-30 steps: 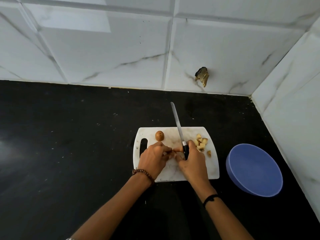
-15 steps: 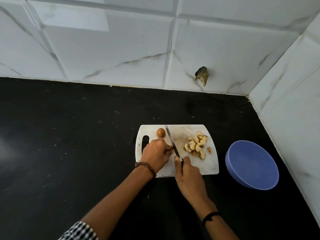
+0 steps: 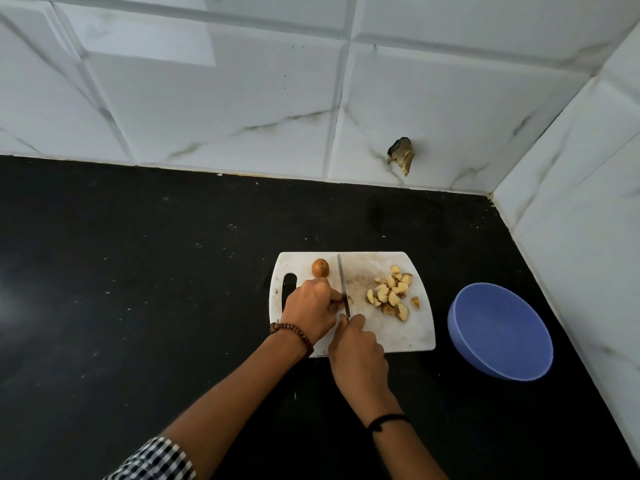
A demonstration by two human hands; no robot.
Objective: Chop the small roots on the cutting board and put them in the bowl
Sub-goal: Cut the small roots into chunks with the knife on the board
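A white cutting board (image 3: 412, 337) lies on the black counter. My left hand (image 3: 311, 310) pinches a small root piece (image 3: 349, 300) against the board, mostly hidden under my fingers. My right hand (image 3: 358, 355) grips the handle of a knife (image 3: 343, 282), whose blade runs away from me and comes down right beside my left fingertips. One whole brown root (image 3: 320, 267) sits at the board's far left. A heap of chopped pieces (image 3: 391, 295) lies on the board's right half. The blue bowl (image 3: 498, 330) stands to the right of the board, with nothing visible inside.
White marble-patterned tiles form the back wall and the right wall, meeting in a corner (image 3: 491, 195). A broken hole (image 3: 401, 154) shows in the back wall tile. The black counter (image 3: 138, 289) stretches wide to the left.
The knife swung from pointing up-right, with the blade raised, to lying down on the root beside my left fingers. My right hand slid back toward me, uncovering the chopped pile.
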